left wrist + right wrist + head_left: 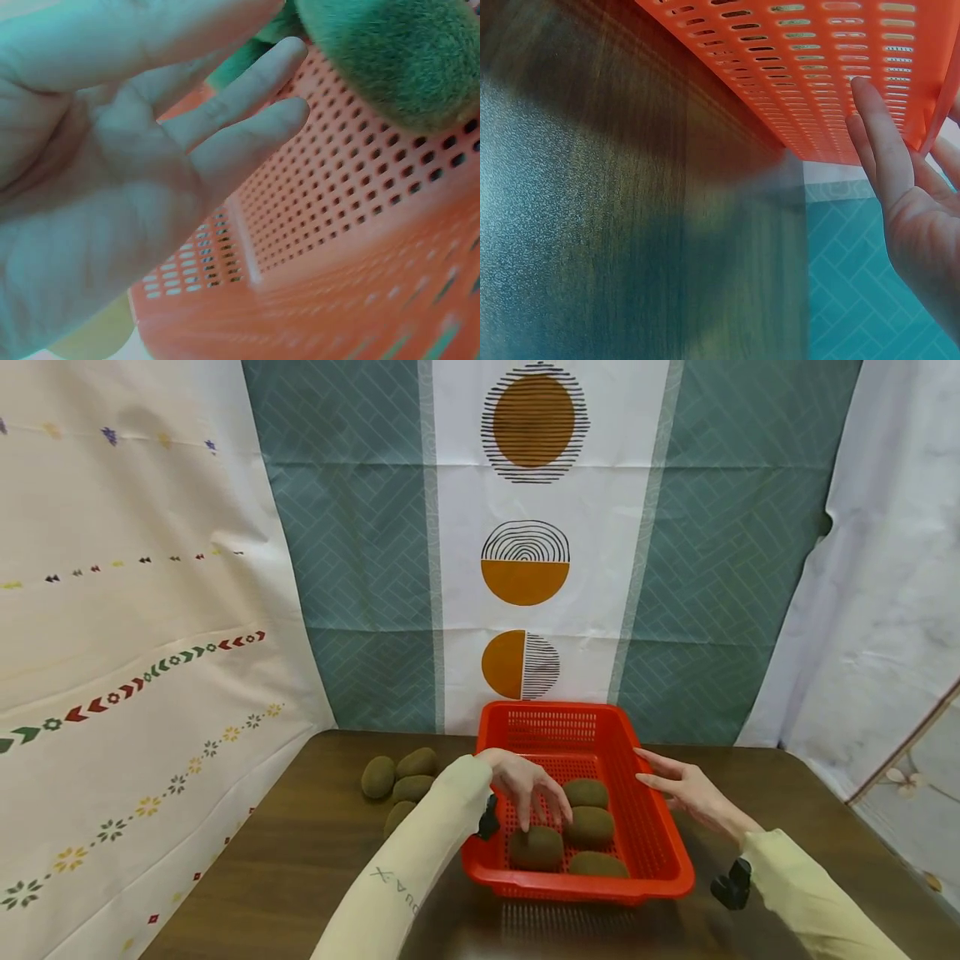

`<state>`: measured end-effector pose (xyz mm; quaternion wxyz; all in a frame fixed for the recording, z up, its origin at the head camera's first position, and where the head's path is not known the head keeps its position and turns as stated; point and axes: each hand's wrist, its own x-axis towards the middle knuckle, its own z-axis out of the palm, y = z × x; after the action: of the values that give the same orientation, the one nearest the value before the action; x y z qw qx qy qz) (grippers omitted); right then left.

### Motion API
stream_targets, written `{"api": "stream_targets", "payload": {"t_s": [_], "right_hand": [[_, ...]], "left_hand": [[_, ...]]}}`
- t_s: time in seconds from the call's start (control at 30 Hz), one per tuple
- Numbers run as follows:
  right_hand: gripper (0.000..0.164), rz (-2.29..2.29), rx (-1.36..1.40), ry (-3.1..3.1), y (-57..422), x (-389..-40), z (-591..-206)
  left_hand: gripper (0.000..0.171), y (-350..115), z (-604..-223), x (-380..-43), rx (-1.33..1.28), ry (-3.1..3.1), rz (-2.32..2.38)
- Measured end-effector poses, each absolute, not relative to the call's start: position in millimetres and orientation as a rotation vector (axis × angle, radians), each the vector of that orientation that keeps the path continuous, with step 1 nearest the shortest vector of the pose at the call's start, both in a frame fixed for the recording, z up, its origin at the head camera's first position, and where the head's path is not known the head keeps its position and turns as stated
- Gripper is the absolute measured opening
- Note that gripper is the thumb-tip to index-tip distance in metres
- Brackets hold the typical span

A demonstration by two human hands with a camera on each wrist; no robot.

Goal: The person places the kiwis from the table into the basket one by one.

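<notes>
In the head view my left hand [528,785] is inside the red plastic basket [652,810], fingers spread and loosely bent just above a brown fuzzy kiwi [536,852]. The left wrist view shows its palm with nothing held and a kiwi [405,60] beyond the fingertips. More kiwis, among them one in the middle [590,828] and one at the front [597,865], lie on the basket floor. At the basket's right side, my right hand [693,793] rests its nearly straight fingers along the rim, some against the slotted outer wall [802,67].
Left of the basket, several kiwis [378,777] lie grouped on the dark wooden table [277,860], partly behind my left forearm. A patterned curtain [360,568] hangs right behind the table. Light cloths [135,652] stand along both sides.
</notes>
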<state>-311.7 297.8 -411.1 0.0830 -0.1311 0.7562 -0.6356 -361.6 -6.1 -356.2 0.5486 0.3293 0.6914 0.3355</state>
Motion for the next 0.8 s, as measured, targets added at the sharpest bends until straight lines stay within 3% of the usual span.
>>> {"api": "stream_targets", "payload": {"t_s": [0.43,0.8], "right_hand": [[0.057,-1.916,-0.393,2.233,296.7,-309.6,-413.0],[0.057,-1.926,-0.396,2.225,295.8,-308.5,-409.5]], "left_hand": [[0.054,-58.5,-323.8,-374.5,1.088,1.834,1.092],[0.052,-127.0,-327.3,-380.3,0.983,2.120,1.345]]}}
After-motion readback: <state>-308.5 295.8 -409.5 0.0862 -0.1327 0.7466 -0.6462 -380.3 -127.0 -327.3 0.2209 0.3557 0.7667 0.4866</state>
